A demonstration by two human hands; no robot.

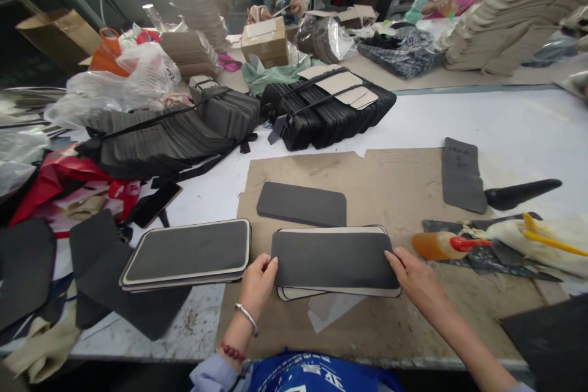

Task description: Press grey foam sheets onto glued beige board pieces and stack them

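Between my two hands is a dark grey rounded panel (337,260), lying over cream-edged panels that show along its top and bottom edges. My left hand (260,278) pinches its left end between thumb and fingers. At the right end, my right hand (408,272) grips the same panel by its edge. Just beyond it rests a smaller stack of dark grey panels (302,203). A stack of dark panels with cream borders (188,252) sits left of my left hand.
Strapped bundles of black panels (328,107) and grey panels (179,135) stand farther back. To the right are a glue bottle with a red tip (436,246), a black-handled tool (523,193) and a marked grey template (463,174). Two people work across the table.
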